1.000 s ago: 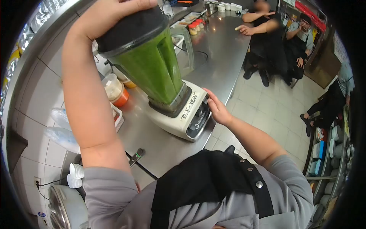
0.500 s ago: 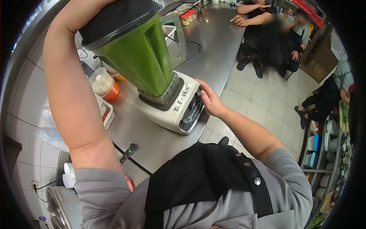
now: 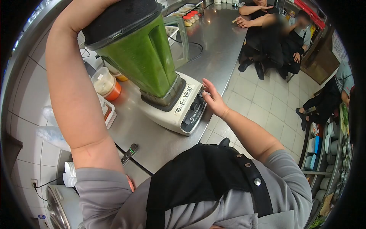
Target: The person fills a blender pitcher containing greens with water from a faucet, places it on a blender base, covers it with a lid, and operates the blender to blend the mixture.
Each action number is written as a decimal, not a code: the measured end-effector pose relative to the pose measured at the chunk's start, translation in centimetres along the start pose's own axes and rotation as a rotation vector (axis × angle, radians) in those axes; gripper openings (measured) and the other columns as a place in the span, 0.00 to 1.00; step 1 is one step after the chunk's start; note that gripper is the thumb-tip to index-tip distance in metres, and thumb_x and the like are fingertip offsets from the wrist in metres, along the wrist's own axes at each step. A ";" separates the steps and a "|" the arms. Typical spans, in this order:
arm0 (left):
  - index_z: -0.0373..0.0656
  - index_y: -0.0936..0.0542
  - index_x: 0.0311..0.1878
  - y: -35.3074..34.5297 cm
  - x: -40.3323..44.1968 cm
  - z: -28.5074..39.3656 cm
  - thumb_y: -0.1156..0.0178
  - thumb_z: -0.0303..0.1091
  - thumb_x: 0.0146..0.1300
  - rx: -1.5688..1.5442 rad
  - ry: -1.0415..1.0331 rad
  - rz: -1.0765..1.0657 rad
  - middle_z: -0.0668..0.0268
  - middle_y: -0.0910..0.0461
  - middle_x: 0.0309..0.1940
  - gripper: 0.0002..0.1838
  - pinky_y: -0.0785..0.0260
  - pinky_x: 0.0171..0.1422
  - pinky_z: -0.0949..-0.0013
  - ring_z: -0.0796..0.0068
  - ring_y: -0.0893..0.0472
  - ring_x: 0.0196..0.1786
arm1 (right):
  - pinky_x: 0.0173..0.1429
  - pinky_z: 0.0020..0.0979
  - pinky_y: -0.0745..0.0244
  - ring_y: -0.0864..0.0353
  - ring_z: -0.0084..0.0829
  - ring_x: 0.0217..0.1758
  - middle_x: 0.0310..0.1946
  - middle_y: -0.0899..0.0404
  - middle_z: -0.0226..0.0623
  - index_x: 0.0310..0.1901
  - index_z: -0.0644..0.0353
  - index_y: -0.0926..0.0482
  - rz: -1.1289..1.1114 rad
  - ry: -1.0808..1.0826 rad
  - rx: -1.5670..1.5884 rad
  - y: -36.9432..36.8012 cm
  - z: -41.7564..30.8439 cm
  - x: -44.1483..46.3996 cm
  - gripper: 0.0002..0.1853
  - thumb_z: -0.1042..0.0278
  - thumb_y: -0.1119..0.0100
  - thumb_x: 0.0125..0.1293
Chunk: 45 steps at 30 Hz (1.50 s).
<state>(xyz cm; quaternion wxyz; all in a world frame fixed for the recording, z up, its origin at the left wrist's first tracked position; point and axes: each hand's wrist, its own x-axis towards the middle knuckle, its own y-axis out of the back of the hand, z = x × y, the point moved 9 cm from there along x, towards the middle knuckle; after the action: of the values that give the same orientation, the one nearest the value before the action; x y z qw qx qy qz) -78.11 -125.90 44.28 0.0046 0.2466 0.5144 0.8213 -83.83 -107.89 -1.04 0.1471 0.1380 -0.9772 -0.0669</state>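
Observation:
A blender jug [image 3: 143,57] full of green liquid stands on its cream blender base [image 3: 160,116], which bears a handwritten label. Over its top sits a black lid [image 3: 122,19]. My left hand [image 3: 95,7] reaches across onto the lid at the upper edge of the view; its fingers are out of sight. Beside the base's dark control panel [image 3: 194,112] is my right hand [image 3: 214,100], fingers stretched and apart, thumb close to the panel's upper end. Whether the thumb touches a control, I cannot tell.
The blender is on a steel counter [image 3: 219,34]. Behind it are a tub of orange contents [image 3: 106,84], a white basket [image 3: 109,112] and red-lidded jars [image 3: 190,17]. A green-handled knife [image 3: 129,153] lies near me. Several people [image 3: 267,42] sit beyond the counter; shelves [image 3: 324,152] hold dishes.
My right hand's fingers have lifted and spread away from the edge of the blender base. My left arm stays over the lid. The whole view has shifted slightly.

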 end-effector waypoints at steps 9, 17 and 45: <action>0.37 0.15 0.46 0.0 0.8 -0.8 0.34 0.51 0.63 -0.003 0.008 -0.030 0.64 0.15 0.38 0.23 0.26 0.48 0.72 0.77 0.19 0.41 | 0.71 0.43 0.35 0.32 0.46 0.69 0.68 0.35 0.55 0.77 0.50 0.48 -0.028 -0.045 0.082 -0.3 0.3 -0.2 0.36 0.54 0.46 0.72; 0.37 0.16 0.46 0.0 0.4 -0.4 0.34 0.50 0.63 -0.014 0.011 -0.018 0.64 0.15 0.38 0.23 0.26 0.49 0.72 0.76 0.19 0.41 | 0.74 0.42 0.39 0.35 0.48 0.72 0.68 0.36 0.59 0.77 0.50 0.48 -0.046 -0.071 0.091 -0.5 0.3 -0.3 0.36 0.52 0.47 0.73; 0.47 0.16 0.52 -0.3 2.0 -3.7 0.37 0.61 0.60 0.007 -0.046 -0.023 0.66 0.17 0.38 0.28 0.26 0.45 0.76 0.79 0.17 0.39 | 0.75 0.39 0.42 0.37 0.42 0.73 0.70 0.37 0.54 0.76 0.56 0.47 -0.057 -0.092 0.210 -0.9 0.8 -0.3 0.35 0.53 0.47 0.74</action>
<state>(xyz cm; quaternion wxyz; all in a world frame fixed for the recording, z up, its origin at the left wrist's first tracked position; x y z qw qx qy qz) -81.43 -128.38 43.51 0.0250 0.2597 0.5199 0.8134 -83.56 -108.64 -1.99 0.0848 0.1770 -0.9802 0.0257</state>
